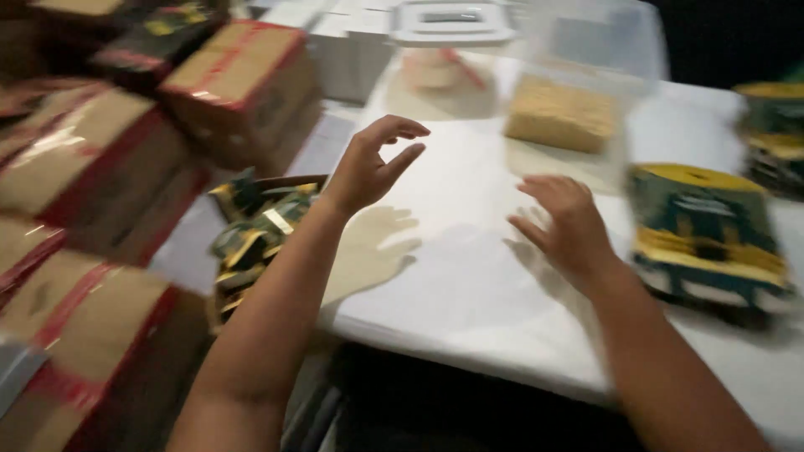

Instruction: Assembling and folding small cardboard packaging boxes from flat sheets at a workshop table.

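Head view, blurry: both hands empty over the white table [452, 276]. Left hand [373, 167] raised, fingers spread, near table's left edge above the box of packets [251, 230]. Right hand [569, 222] splayed, hovering just left of green-yellow pouch [708, 226]. Reaching stage; grasping needs closing in.

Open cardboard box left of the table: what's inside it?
The open box holds a loose pile of dark green and yellow packets. The left hand hovers empty beside it, above the white table. The left forearm covers the box's lower right; deeper layers are hidden.
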